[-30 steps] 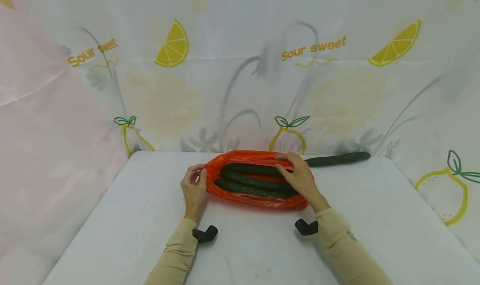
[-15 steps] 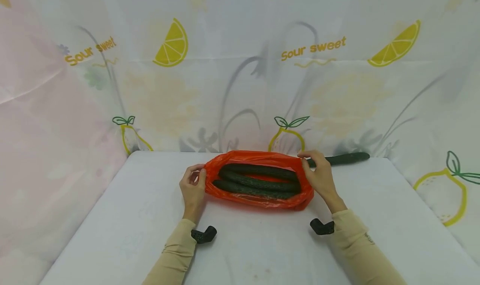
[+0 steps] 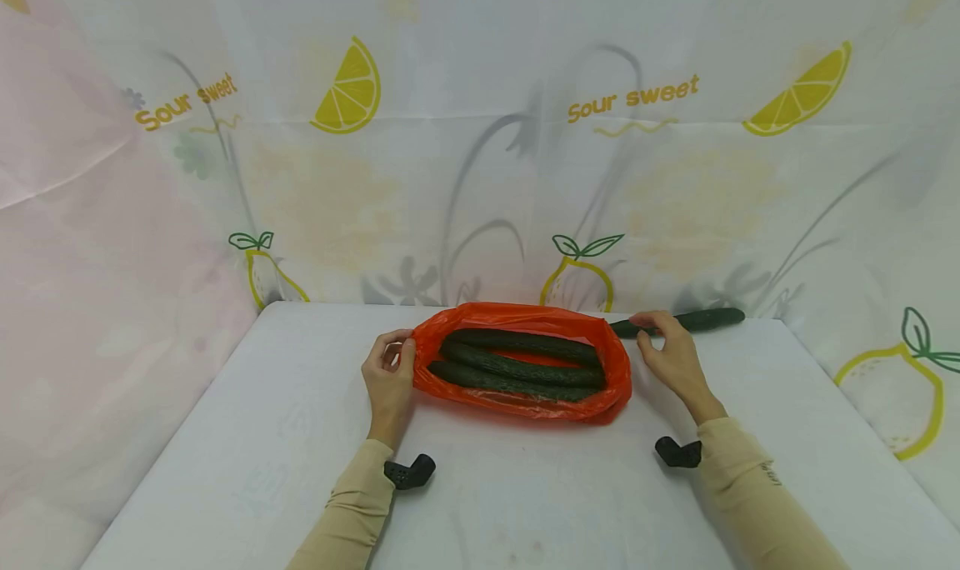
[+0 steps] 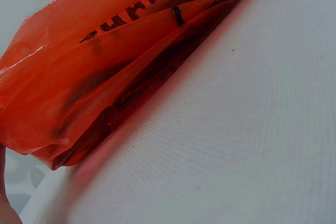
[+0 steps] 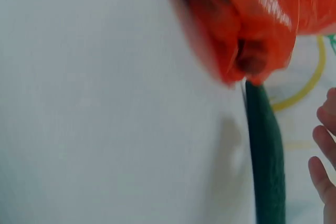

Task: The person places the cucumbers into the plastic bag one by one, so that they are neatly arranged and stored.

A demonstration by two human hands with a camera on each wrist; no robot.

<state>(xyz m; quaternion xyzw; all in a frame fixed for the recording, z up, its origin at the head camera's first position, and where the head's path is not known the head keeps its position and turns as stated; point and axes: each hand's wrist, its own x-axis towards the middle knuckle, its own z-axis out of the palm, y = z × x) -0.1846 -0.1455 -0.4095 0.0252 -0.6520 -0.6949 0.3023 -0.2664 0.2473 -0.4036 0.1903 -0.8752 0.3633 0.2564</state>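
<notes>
A red plastic bag [image 3: 621, 378] lies on its base with its mouth spread wide. Inside it, three dark green cucumbers [image 3: 517, 372] rest side by side. At the bag's left end my left hand [image 3: 389, 387] pinches the rim between thumb and fingers; only a sliver of that hand shows in the left wrist view. One more cucumber [image 3: 712, 320] lies on the table behind and to the right of the bag. My right hand [image 3: 677, 362] hovers over its near part, partly covering it. In the right wrist view the fingers [image 5: 321, 177] are parted and stand away from this cucumber [image 5: 266, 161].
A white table [image 3: 510, 495] carries everything. Behind it hangs a pale cloth backdrop [image 3: 480, 178] printed with lemons and lettering, close to the loose cucumber. A black wrist camera [image 3: 410, 472] sits at the left wrist and another camera [image 3: 678, 452] at the right.
My right hand has moved from above the bag's right part, past its right rim, to the loose cucumber. The left hand keeps its place on the bag.
</notes>
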